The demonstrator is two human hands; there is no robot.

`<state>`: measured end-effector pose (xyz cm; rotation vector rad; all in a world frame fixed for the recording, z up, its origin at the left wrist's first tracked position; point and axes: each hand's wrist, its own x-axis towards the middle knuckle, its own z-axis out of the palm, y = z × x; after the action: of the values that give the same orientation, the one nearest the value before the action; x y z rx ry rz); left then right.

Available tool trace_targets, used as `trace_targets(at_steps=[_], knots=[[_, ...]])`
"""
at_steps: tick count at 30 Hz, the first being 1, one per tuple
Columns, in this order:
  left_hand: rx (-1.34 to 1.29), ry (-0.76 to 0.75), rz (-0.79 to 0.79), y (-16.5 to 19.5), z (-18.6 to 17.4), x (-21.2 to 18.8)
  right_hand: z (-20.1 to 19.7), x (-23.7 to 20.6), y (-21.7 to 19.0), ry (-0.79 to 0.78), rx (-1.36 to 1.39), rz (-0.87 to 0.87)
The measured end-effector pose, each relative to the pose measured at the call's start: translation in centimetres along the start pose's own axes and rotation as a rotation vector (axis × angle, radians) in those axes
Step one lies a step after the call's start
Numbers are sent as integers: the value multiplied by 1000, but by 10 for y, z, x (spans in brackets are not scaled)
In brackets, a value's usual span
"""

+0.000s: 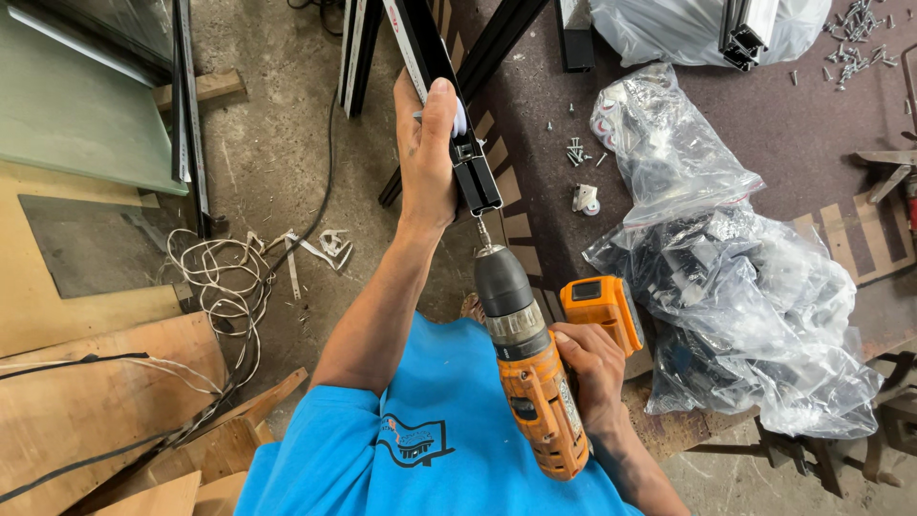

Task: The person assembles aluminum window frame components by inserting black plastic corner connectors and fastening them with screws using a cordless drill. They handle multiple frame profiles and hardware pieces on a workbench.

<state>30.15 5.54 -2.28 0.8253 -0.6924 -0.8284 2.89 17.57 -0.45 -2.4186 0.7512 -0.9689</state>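
Now the left hand point(425, 153) grips the black frame bar point(449, 105) while the right hand point(592, 368) clasps the orange drill point(530, 373), bit at the bar's six-o'clock end; driving next needs steady alignment.

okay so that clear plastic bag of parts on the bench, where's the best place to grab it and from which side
Probably the bunched upper neck of the clear plastic bag, taken from above: the film narrows there, while the lower part bulges with loose dark pieces. Both the left hand and right hand are occupied now.

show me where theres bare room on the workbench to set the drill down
Bare bench top lies between the plastic bags and the scattered screws. A small patch sits beside the loose screws. Around the drill and black profile it is crowded.
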Motion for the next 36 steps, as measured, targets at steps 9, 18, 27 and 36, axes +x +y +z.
trace_targets(at_steps=[9,18,27,36], knots=[[24,-21,37,0,2,1,2,-7,4,13,39,42],[-16,-22,-2,2,6,-1,-1,-4,6,-21,-115,-8],[30,-1,-11,3,6,-2,-2,-1,5,-19,-115,-56],[-4,-8,-15,9,10,-1,-4,0,5,-24,-86,-39]])
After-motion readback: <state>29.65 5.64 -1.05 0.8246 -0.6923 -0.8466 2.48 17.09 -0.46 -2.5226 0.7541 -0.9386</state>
